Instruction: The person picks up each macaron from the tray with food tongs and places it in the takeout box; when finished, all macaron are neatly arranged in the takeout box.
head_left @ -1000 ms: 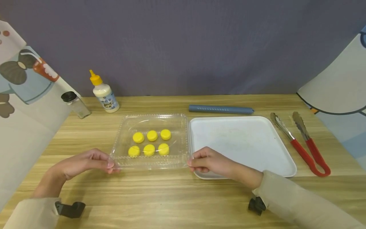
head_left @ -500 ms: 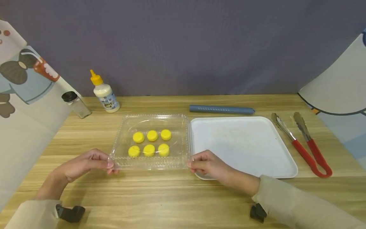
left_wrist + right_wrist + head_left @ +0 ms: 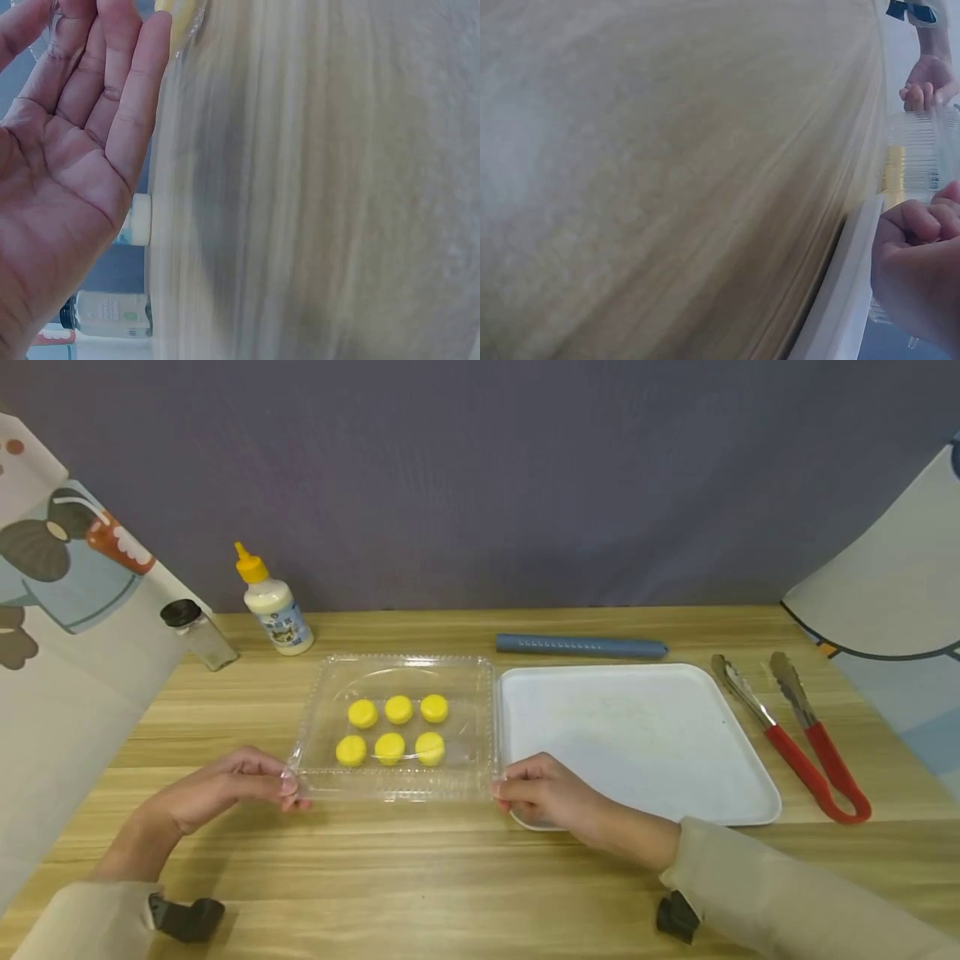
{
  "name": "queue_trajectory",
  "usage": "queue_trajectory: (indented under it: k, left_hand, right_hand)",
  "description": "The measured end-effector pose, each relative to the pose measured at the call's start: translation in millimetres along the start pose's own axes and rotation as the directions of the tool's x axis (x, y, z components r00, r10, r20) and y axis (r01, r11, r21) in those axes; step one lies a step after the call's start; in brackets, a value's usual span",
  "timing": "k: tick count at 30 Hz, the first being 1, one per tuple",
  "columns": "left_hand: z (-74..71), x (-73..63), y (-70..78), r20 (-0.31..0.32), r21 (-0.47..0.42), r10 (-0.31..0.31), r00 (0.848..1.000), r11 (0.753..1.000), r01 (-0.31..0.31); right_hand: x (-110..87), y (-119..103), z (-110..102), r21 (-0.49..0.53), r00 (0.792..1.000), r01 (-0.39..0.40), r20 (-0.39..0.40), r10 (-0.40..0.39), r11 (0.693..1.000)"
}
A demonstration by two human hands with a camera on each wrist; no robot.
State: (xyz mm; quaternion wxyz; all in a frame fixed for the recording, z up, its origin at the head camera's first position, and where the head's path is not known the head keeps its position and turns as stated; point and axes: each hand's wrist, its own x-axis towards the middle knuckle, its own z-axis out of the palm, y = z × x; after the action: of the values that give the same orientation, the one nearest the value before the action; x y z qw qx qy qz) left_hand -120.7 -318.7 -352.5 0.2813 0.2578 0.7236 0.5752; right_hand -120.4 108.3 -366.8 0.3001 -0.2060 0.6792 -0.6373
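A clear plastic clamshell box stands left of the middle in the head view, its lid down over several round yellow pieces set in two rows. With thumb and fingers my left hand pinches its near left corner. My right hand pinches the near right corner, over the edge of the white tray. In the left wrist view the left palm faces the camera. The right wrist view shows the curled right fingers beside the box's ribbed wall.
The white tray adjoins the box on the right. Red-handled tongs lie beyond it, and a blue-grey bar lies behind. Back left stand a yellow-capped squeeze bottle and a tilted, black-lidded jar.
The near edge of the box has shifted slightly, and the yellow pieces show a little higher in the head view. Both hands keep their hold on the corners.
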Motion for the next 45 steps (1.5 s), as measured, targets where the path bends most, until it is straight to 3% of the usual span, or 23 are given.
queue_trajectory:
  k: [5, 10, 15, 20, 24, 30, 38, 45]
  left_hand:
    - [1.5, 1.9, -1.1, 0.013, -0.015, -0.001, 1.000, 1.000, 0.002]
    - [-0.2, 0.8, 0.8, 0.036, 0.003, -0.065, 0.997, 0.998, 0.065]
    - [-4.3, -0.9, 5.1, 0.073, -0.012, -0.140, 0.988, 0.990, 0.141]
    - [-6.8, -1.7, 9.3, 0.067, 0.039, -0.181, 0.981, 0.983, 0.179]
    - [-7.9, -2.6, 11.4, 0.053, 0.082, -0.199, 0.978, 0.977, 0.195]
    - [-9.5, -5.0, 13.5, 0.029, 0.074, -0.251, 0.967, 0.966, 0.249]
    - [-9.5, -4.6, 13.6, 0.042, 0.079, -0.229, 0.973, 0.971, 0.225]
    - [-10.2, -4.9, 15.7, 0.021, 0.106, -0.308, 0.951, 0.947, 0.305]
  right_hand:
    - [0.5, -1, -1, -0.011, 1.000, -0.009, -0.011, 0.009, 1.000]
    - [0.0, -3, -3, -0.023, 1.000, -0.014, 0.014, 0.015, 1.000]
    - [1.0, -11, -7, -0.117, 0.996, -0.039, 0.075, 0.048, 0.992]
    - [2.5, -17, -10, -0.178, 0.993, -0.073, 0.076, 0.088, 0.981]
    - [1.5, -20, -11, -0.242, 0.992, -0.096, 0.053, 0.112, 0.966]
    - [-1.1, -25, -16, -0.387, 0.998, -0.042, 0.024, 0.055, 0.921]
    - [-1.5, -24, -19, -0.341, 0.999, -0.018, 0.042, 0.034, 0.940]
    - [-3.8, -23, -17, -0.342, 0.999, -0.019, 0.030, 0.031, 0.939]
